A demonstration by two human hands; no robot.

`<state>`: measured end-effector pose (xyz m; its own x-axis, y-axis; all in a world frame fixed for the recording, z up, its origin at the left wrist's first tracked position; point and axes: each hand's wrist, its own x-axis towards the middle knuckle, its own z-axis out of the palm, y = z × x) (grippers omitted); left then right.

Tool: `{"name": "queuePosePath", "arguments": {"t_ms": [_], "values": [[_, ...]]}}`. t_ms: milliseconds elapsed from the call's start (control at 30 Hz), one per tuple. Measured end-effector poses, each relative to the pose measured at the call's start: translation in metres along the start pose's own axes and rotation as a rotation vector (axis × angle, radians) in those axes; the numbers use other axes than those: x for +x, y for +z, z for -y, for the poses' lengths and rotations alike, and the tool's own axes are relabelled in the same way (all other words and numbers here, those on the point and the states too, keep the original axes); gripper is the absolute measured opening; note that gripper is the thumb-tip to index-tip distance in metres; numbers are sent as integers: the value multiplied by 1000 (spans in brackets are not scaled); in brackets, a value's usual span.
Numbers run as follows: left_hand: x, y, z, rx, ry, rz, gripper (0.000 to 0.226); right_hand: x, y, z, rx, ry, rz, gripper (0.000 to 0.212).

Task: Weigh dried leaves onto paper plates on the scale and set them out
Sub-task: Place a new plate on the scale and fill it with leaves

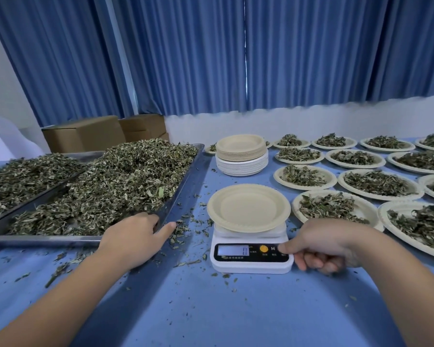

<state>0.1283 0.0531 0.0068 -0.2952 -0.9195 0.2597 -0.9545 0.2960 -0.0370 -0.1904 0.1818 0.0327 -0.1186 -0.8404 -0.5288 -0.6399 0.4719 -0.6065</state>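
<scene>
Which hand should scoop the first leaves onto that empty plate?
Probably the left hand: it rests at the leaf tray's corner. The right hand is busy at the scale's buttons.

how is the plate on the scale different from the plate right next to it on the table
The plate on the scale is empty; the nearest plate on the table holds a portion of dried leaves. The scale plate is beige and sits raised on the white scale; the table plate looks whiter and lies flat on the blue tablecloth. Both are round paper plates with ridged rims.
</scene>
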Motion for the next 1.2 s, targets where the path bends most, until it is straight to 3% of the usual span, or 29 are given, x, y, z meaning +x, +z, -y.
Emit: {"name": "queuePosePath", "arguments": {"t_ms": [233, 400, 833, 933, 1100, 1200], "values": [[-2, -18, 14, -169, 102, 52, 67, -7, -6, -4, -14, -51, 18, 43], [-6, -25, 19, -432, 104, 84, 54, -6, -10, -7, 55, -86, 18, 42], [23, -25, 30, -590, 45, 136, 23, 0, -15, -10, 253, -156, -259, 40], [32, -39, 22, -680, -8, 73, 24, 2, -18, -10, 239, -165, -382, 39], [54, -69, -22, -903, 16, -171, 29, 5, -19, -8, 343, -201, -554, 34], [63, -76, -63, -969, 112, -151, 27, 9, -20, -9, 338, -222, -663, 36]]}}
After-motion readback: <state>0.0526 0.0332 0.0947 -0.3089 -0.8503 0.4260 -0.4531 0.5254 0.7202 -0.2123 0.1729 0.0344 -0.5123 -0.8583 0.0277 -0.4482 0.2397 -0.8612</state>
